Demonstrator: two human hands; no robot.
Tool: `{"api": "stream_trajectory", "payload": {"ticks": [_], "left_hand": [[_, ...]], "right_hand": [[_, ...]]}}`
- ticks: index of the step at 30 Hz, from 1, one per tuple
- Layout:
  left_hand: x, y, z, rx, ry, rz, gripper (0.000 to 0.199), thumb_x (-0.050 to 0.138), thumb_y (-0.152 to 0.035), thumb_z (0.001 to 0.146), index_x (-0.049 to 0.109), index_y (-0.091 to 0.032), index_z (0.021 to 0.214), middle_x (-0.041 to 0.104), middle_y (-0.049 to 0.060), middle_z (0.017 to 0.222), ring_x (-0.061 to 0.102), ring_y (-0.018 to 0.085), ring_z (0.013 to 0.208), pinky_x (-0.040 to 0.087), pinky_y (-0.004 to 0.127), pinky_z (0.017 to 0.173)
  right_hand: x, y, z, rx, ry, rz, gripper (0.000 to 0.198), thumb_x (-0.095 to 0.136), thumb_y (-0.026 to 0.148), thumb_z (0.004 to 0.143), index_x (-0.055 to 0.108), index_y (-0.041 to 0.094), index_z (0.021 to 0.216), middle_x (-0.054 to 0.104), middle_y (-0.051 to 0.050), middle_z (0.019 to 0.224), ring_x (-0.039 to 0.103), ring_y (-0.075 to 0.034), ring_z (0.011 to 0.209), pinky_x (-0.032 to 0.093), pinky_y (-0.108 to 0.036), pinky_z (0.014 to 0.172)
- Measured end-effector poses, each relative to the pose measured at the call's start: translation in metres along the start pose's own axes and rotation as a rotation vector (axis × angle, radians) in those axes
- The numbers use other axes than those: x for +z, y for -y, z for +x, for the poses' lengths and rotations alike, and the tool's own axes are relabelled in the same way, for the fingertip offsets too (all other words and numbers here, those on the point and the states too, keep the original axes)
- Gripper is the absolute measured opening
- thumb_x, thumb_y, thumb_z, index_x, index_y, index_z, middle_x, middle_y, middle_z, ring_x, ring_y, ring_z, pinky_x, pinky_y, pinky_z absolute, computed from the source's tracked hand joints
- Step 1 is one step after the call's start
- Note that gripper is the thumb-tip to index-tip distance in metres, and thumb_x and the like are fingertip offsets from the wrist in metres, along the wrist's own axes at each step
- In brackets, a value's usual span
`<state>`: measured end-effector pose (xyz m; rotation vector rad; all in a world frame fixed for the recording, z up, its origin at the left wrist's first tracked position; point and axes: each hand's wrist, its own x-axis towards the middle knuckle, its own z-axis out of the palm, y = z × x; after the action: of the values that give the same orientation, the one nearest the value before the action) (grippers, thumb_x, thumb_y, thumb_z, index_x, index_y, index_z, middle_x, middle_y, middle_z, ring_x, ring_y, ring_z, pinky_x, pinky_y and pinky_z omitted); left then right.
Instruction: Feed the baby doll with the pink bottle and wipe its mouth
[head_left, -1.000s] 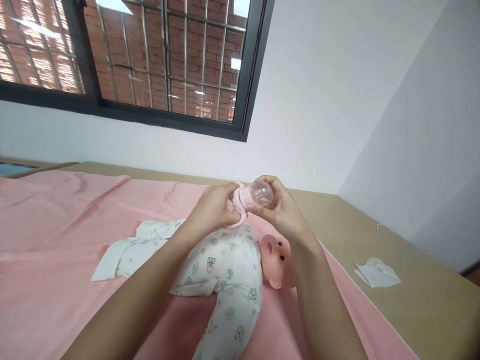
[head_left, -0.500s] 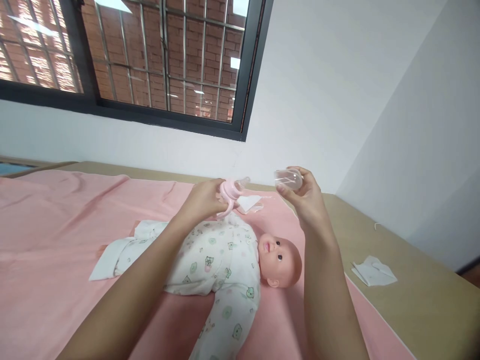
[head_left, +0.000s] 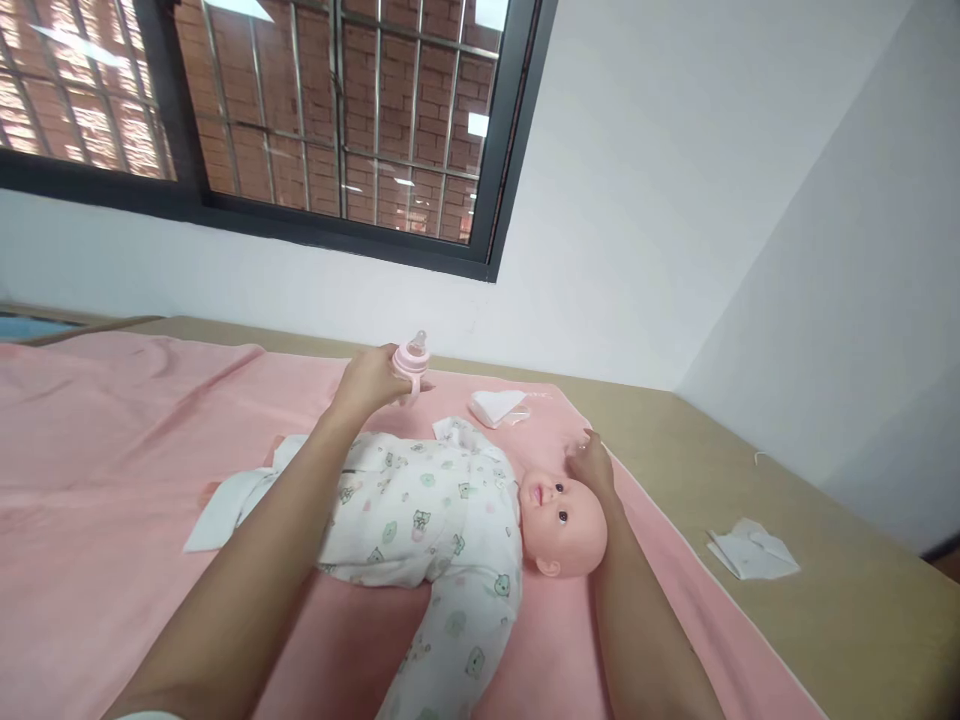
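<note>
My left hand [head_left: 371,380] grips a small pink baby bottle [head_left: 411,362] by its handle, teat up, above the far side of a baby doll [head_left: 427,515]. The doll lies on its back on a pink blanket [head_left: 97,480], in a white printed sleepsuit, with its head [head_left: 568,515] to the right. My right hand [head_left: 592,465] is low on the blanket just beyond the doll's head, fingers curled down. The clear cap is hidden; I cannot tell whether it is under that hand.
A folded white cloth [head_left: 495,405] lies on the blanket behind the doll. A crumpled white tissue [head_left: 752,550] rests on the tan surface [head_left: 825,600] to the right. White walls and a dark-framed window [head_left: 337,130] close off the far side.
The clear cap came off the bottle in my right hand, which then dropped beside the doll's head. My left hand carried the bottle leftward and turned its teat upward.
</note>
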<state>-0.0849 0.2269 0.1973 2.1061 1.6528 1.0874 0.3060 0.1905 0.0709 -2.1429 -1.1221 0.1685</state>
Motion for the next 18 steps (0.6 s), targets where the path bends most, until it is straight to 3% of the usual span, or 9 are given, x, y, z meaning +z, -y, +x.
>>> {"api": "stream_trajectory", "payload": {"ticks": [8, 11, 13, 15, 18], "left_hand": [[0.024, 0.035, 0.021, -0.165, 0.062, 0.118, 0.056, 0.085, -0.036, 0.059, 0.060, -0.018, 0.105, 0.072, 0.011, 0.107, 0.066, 0.030, 0.102, 0.046, 0.029, 0.070], [0.026, 0.040, 0.020, -0.194, 0.047, 0.094, 0.082, 0.084, -0.031, 0.061, 0.045, -0.014, 0.131, 0.072, 0.012, 0.110, 0.068, 0.029, 0.098, 0.048, 0.029, 0.072], [0.026, 0.043, 0.019, -0.180, 0.076, 0.059, 0.091, 0.081, -0.026, 0.064, 0.035, -0.019, 0.142, 0.073, 0.006, 0.104, 0.070, 0.024, 0.087, 0.049, 0.027, 0.073], [0.028, 0.046, 0.019, -0.164, 0.114, 0.042, 0.090, 0.080, -0.025, 0.066, 0.034, -0.025, 0.144, 0.074, 0.000, 0.097, 0.070, 0.020, 0.078, 0.049, 0.026, 0.071], [0.033, 0.052, 0.020, -0.169, 0.139, 0.075, 0.077, 0.080, -0.024, 0.063, 0.047, -0.026, 0.133, 0.073, -0.001, 0.090, 0.069, 0.021, 0.075, 0.048, 0.025, 0.065]], "right_hand": [[0.015, -0.011, 0.007, 0.032, 0.008, 0.053, 0.075, 0.049, 0.039, 0.086, 0.028, 0.008, 0.151, 0.050, -0.025, 0.141, 0.054, -0.037, 0.129, 0.044, -0.046, 0.105], [0.016, -0.012, 0.007, 0.030, 0.012, 0.069, 0.077, 0.047, 0.043, 0.087, 0.027, 0.007, 0.151, 0.049, -0.026, 0.143, 0.051, -0.038, 0.132, 0.041, -0.048, 0.109], [0.016, -0.012, 0.006, 0.022, 0.021, 0.083, 0.078, 0.045, 0.046, 0.087, 0.027, 0.006, 0.151, 0.048, -0.026, 0.143, 0.050, -0.038, 0.133, 0.041, -0.048, 0.109], [0.015, -0.012, 0.005, 0.017, 0.022, 0.098, 0.079, 0.043, 0.048, 0.087, 0.027, 0.005, 0.151, 0.048, -0.027, 0.143, 0.050, -0.039, 0.132, 0.040, -0.049, 0.109], [0.014, -0.012, 0.005, 0.013, 0.018, 0.109, 0.079, 0.041, 0.049, 0.088, 0.028, 0.003, 0.150, 0.050, -0.028, 0.141, 0.051, -0.039, 0.132, 0.040, -0.049, 0.109]]}}
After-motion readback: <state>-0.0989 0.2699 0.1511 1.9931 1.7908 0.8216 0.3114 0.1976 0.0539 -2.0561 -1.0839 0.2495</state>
